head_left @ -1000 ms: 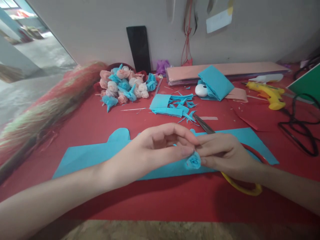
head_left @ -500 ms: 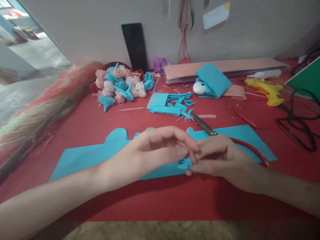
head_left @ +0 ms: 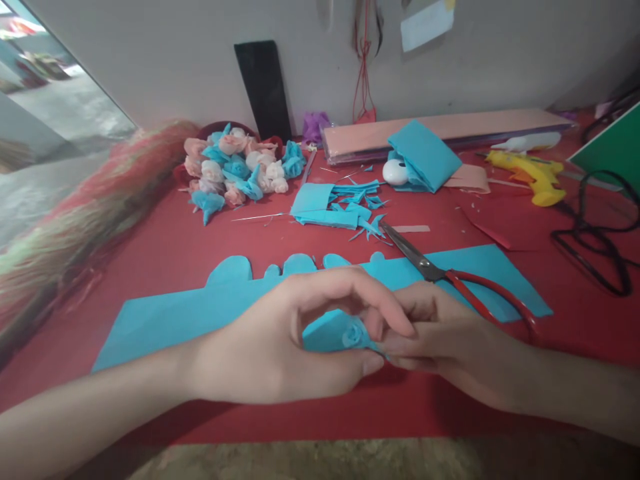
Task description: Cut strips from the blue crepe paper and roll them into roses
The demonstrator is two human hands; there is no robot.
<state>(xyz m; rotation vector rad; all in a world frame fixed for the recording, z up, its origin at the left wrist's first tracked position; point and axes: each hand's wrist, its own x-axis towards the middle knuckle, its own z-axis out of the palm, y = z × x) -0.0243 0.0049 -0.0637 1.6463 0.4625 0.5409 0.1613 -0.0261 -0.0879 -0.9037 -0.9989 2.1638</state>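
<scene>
A small rolled blue paper flower point(head_left: 355, 333) sits between my hands. My right hand point(head_left: 440, 333) pinches its base. My left hand point(head_left: 300, 333) curves around it, with its thumb and fingertips reaching to the base at my right fingers. Under both hands lies a long blue paper sheet point(head_left: 170, 320), and rounded blue pieces point(head_left: 230, 270) show along its far edge. Red-handled scissors point(head_left: 430, 267) rest on the sheet's right part, beyond my right hand.
Behind are a heap of paper flowers point(head_left: 240, 163), cut blue scraps point(head_left: 313, 203), a folded blue packet point(head_left: 427, 157), and pink paper point(head_left: 450, 133). A yellow glue gun point(head_left: 530, 173) and black cable point(head_left: 590, 247) lie right; a fringed bundle point(head_left: 100, 200) lies left.
My left hand has shifted lower, its thumb dropping and its fingers arching wider around the flower. The flower sits slightly further left. More of the scissors and rounded pieces shows.
</scene>
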